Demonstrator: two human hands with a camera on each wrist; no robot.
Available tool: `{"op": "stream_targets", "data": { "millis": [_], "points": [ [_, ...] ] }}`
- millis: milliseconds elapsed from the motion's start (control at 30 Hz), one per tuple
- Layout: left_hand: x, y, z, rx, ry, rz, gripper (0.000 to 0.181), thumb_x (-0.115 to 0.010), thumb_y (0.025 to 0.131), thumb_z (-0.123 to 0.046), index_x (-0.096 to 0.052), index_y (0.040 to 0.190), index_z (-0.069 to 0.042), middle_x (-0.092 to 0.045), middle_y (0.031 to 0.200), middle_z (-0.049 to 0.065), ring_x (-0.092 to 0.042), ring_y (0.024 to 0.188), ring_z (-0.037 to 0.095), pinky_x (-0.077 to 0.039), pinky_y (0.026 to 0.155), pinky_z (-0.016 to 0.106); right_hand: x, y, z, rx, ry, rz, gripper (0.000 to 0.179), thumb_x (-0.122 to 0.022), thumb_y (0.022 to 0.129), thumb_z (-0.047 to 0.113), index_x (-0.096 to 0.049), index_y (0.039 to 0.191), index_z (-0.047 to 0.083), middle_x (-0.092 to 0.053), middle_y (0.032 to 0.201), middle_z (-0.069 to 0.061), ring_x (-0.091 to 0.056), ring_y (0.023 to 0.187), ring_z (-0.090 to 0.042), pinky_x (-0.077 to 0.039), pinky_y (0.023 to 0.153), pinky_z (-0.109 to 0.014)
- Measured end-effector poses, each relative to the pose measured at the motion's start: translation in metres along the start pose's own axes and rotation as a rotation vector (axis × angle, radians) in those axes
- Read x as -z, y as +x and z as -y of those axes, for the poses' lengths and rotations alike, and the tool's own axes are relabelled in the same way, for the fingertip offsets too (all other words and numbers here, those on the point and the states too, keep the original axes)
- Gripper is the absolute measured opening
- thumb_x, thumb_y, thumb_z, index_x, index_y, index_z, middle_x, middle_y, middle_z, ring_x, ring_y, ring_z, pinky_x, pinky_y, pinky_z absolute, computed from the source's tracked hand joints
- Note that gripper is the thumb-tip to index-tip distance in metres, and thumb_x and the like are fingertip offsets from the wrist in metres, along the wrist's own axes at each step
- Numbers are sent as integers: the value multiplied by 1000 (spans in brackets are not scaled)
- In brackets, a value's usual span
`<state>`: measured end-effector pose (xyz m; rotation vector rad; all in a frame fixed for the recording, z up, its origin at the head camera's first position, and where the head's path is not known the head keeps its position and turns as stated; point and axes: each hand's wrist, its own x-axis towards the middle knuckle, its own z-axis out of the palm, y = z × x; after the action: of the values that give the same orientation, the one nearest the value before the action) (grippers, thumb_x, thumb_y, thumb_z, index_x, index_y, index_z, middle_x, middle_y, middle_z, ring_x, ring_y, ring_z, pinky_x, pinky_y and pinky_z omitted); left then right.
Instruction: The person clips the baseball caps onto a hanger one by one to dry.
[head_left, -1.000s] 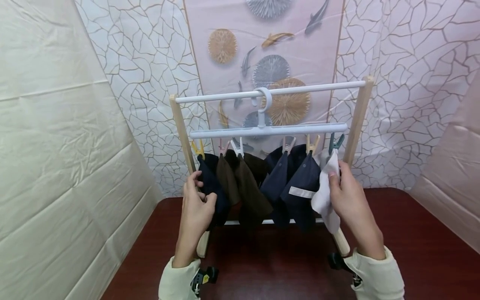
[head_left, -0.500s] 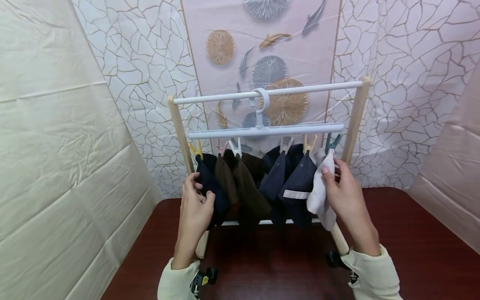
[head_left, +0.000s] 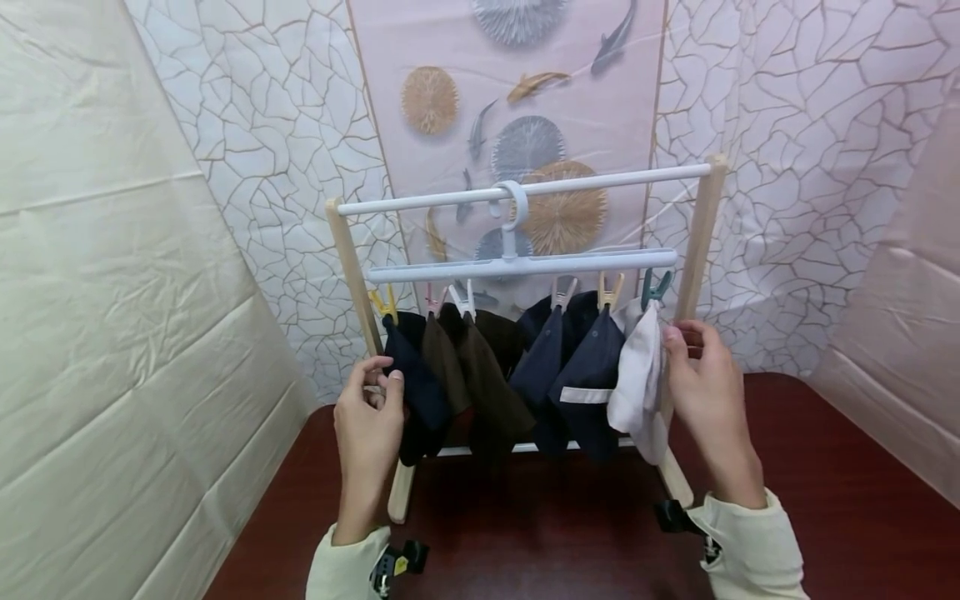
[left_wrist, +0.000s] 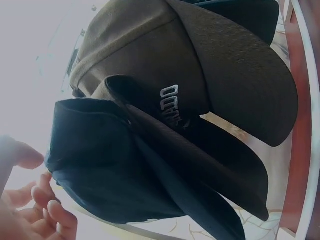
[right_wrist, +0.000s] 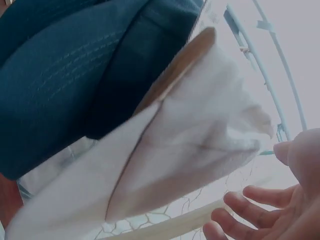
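A row of caps hangs by clothespins from a pale blue hanger (head_left: 525, 267). At the left end is a dark navy cap (head_left: 418, 383) on a yellow clothespin (head_left: 386, 305). My left hand (head_left: 369, 433) is right beside it, fingers loosely bent; in the left wrist view its thumb is close to the cap's edge, and I cannot tell if they touch. A white cap (head_left: 637, 379) hangs at the right end on a teal clothespin (head_left: 656, 288). My right hand (head_left: 708, 396) stays just right of it, with a gap between fingers and cap in the right wrist view.
Brown caps (head_left: 491, 383) and blue caps (head_left: 592, 383) hang between the end ones. The hanger hooks over the white rod (head_left: 427, 202) of a wooden-legged rack (head_left: 701, 242) on a dark red table (head_left: 525, 525). Patterned cloth (head_left: 285, 125) lies behind, cream cloth (head_left: 112, 333) at the left.
My right hand has let go of the white cap and moved slightly right. The left hand has shifted a little left and down. The view has turned slightly; the caps hang as before.
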<state>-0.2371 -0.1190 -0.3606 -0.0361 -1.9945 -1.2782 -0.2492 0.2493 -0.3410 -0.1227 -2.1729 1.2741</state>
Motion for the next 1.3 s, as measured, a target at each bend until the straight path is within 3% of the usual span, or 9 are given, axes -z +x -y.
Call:
{"op": "stream_targets", "data": {
  "millis": [200, 367, 533, 667, 733, 900, 1033, 1167, 1300],
  "points": [
    [-1, 5, 17, -63, -94, -145, 15, -66, 103, -6, -71, 116, -1, -67, 86, 8, -55, 69, 12, -43, 64, 19, -2, 4, -12, 22, 0, -22, 52, -48, 113, 32, -48, 151, -4, -56, 144, -31, -52, 135, -48, -45, 105, -64],
    [-5, 10, 34, -54, -90, -200, 13, -65, 101, -2, -71, 113, 1, -67, 86, 11, -54, 73, 11, -41, 68, 18, -6, 11, -24, 2, 45, -115, 46, -51, 111, 27, -54, 147, -1, -60, 142, -27, -56, 134, -44, -48, 102, -61],
    [-8, 14, 51, 21, -77, -166, 18, -64, 103, -4, -68, 119, 2, -68, 104, 17, -62, 92, 21, -48, 80, 23, -10, 17, -38, -26, 39, -146, 44, -50, 110, 25, -54, 145, -3, -59, 140, -28, -55, 132, -46, -47, 103, -62],
    [-11, 14, 69, 117, -92, -74, 31, -61, 106, -10, -61, 137, -2, -66, 129, 20, -65, 117, 33, -52, 97, 45, -14, 20, -53, -32, 13, -106, 46, -49, 111, 22, -52, 148, -4, -59, 141, -30, -56, 130, -49, -44, 105, -61],
    [-13, 13, 81, 160, -105, -12, 39, -59, 108, -15, -56, 146, -5, -63, 137, 21, -63, 126, 37, -49, 103, 53, -17, 20, -63, -49, 7, -66, 48, -47, 111, 24, -51, 152, 0, -59, 144, -28, -57, 131, -47, -46, 105, -59],
    [-19, 12, 102, 218, -128, 119, 48, -52, 113, -24, -45, 158, -8, -58, 145, 25, -58, 134, 40, -44, 109, 56, -24, 20, -82, -113, 37, 28, 53, -47, 112, 34, -45, 159, 10, -56, 152, -21, -58, 134, -41, -50, 101, -57],
    [-19, 11, 110, 241, -133, 154, 51, -46, 115, -23, -40, 160, -1, -53, 150, 30, -53, 136, 43, -41, 112, 56, -28, 23, -90, -126, -13, 203, 49, -41, 112, 33, -46, 146, -2, -55, 146, -31, -58, 124, -46, -50, 95, -55],
    [-18, 10, 117, 269, -117, 173, 52, -42, 116, -27, -40, 159, 2, -49, 154, 31, -49, 140, 45, -38, 115, 58, -31, 24, -94, -172, -42, 427, 52, -33, 112, 31, -34, 140, -13, -44, 143, -42, -49, 125, -50, -46, 100, -56],
    [-23, 6, 128, 335, -118, 248, 62, -37, 115, -45, -45, 155, 3, -45, 157, 29, -42, 146, 44, -33, 119, 57, -28, 23, -101, -215, -84, 529, 54, -32, 112, 28, -32, 140, -18, -41, 143, -44, -44, 130, -51, -41, 108, -59]
  ]
}}
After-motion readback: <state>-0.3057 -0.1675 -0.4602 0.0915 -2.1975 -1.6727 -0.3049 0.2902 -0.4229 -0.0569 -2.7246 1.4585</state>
